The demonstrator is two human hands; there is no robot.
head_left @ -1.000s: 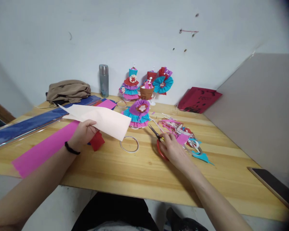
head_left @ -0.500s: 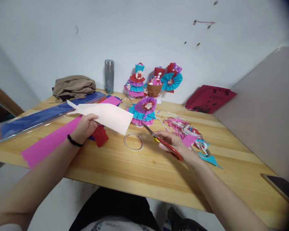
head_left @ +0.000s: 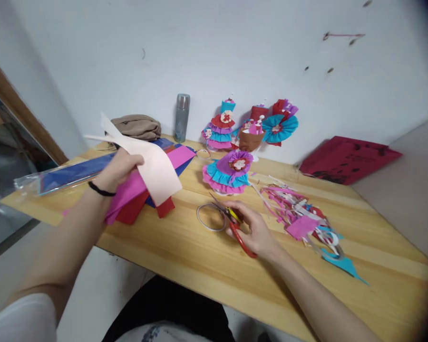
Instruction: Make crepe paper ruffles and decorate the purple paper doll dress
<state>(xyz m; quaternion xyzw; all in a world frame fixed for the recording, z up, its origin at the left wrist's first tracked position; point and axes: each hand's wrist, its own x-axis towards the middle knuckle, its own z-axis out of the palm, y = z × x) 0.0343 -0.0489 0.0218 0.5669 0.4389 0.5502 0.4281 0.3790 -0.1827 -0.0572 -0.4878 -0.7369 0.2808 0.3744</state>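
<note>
My left hand (head_left: 123,166) grips a pale pink sheet of paper (head_left: 157,166), its loose ends sticking up past the wrist. Beneath it, magenta paper (head_left: 128,192) and red paper (head_left: 135,209) lie on the table. My right hand (head_left: 251,228) is closed round red-handled scissors (head_left: 240,237) with a yellow part near the pivot; the blades point up and left, slightly apart. Just under the blade tips rests a thin pale ring (head_left: 211,229). A small ruffled paper dress (head_left: 228,173) in purple, blue and pink, with a flower on it, stands beyond the scissors.
Paper scraps (head_left: 299,213) are heaped at the right. At the back stand a grey flask (head_left: 182,118), a tiered paper dress (head_left: 221,126), a brown pot (head_left: 251,140) and a blue paper flower (head_left: 280,128). A dark red bag (head_left: 349,159) leans by the right partition. Plastic-wrapped blue paper (head_left: 74,173) lies left.
The view has turned left. My left hand has drawn the pale sheet back, and it now bends downward. The scissors have come nearer the ring, and the magenta paper has shifted.
</note>
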